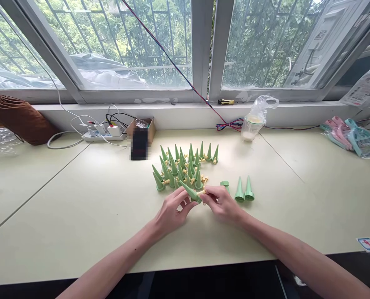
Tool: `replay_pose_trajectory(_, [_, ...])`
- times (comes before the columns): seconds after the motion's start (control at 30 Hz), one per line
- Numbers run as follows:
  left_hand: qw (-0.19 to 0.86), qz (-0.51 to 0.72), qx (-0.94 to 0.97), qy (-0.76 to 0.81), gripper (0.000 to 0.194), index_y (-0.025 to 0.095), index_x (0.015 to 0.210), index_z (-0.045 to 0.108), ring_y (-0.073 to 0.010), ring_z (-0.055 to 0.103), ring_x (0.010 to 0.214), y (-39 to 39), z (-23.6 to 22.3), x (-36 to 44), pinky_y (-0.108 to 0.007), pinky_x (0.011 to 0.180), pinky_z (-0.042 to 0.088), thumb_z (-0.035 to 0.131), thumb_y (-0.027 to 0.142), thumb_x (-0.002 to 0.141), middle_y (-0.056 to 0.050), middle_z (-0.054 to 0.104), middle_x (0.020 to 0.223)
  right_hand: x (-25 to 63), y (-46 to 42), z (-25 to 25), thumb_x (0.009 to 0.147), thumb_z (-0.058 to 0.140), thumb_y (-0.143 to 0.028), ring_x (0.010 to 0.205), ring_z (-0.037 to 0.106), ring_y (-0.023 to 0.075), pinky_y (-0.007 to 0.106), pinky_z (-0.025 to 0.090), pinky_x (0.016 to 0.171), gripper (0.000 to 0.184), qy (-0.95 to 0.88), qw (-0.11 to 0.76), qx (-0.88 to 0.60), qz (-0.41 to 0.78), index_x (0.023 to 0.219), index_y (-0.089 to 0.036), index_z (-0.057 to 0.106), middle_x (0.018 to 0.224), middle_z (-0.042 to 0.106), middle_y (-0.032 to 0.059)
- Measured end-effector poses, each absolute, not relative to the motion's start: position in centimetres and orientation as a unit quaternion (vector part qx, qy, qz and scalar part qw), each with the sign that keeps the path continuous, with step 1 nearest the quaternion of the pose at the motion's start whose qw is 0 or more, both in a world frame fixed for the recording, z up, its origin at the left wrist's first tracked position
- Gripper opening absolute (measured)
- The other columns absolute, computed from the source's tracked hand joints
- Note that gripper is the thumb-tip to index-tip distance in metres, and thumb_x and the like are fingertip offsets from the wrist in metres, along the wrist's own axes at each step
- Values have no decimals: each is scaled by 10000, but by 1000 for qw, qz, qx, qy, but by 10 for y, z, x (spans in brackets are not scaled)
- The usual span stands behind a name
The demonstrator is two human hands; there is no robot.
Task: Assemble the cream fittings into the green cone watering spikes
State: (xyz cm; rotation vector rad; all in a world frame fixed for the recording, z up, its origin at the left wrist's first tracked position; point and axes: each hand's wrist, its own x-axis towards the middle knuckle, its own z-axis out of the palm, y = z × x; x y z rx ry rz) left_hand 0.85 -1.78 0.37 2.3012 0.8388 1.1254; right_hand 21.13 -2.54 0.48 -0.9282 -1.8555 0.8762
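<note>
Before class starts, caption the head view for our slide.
Left hand holds a green cone, right hand a yellow piece.

Here come two bare forearms, the left forearm [122, 251] slanting up from bottom left, the right forearm [297, 255] from bottom right, angling inward towards each other. The left hand [171, 211] curls, fingers arched over, thumb reaching across in a grip; opposite it, the right hand [223, 203] pinches with thumb and forefinger, the two hands' fingertips close together.
</note>
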Motion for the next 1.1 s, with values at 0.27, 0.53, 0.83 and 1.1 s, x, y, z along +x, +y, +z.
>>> replay_pose_trajectory(0.27, [76, 440, 853, 270, 313, 185, 1252, 598, -173, 703, 890, -15, -6, 5, -249, 713, 603, 578, 116, 947, -112, 681, 1100, 209, -27, 4, 1011, 472, -388, 509, 348, 94, 251, 265, 497, 402, -724, 425, -384, 384, 688, -162, 554, 590, 471, -21])
replay_pose_trajectory(0.53, [93, 439, 830, 331, 294, 206, 1248, 604, -190, 712, 891, -16, 3, 12, -285, 732, 610, 602, 213, 955, -101, 694, 1093, 206, -26, 0, 1008, 486, -356, 539, 366, 100, 245, 282, 517, 351, -720, 445, -387, 367, 717, -168, 541, 603, 453, -27])
replay_pose_trajectory(0.83, [562, 369, 631, 387, 347, 144, 1140, 531, -134, 620, 503, -21, 27, 16, -246, 442, 526, 536, 447, 970, -39, 659, 787, 210, -22, 0, 993, 468, -274, 537, 378, 99, 235, 299, 522, 301, -733, 471, -375, 316, 707, -181, 493, 610, 456, -31])
replay_pose_trajectory(1.1, [676, 319, 577, 330, 375, 151, 1080, 519, -134, 629, 494, -16, 27, 12, -244, 448, 507, 601, 487, 934, -61, 686, 806, 209, -22, -4, 977, 458, -218, 554, 405, 103, 232, 314, 544, 304, -754, 456, -366, 301, 676, -183, 484, 619, 494, -20])
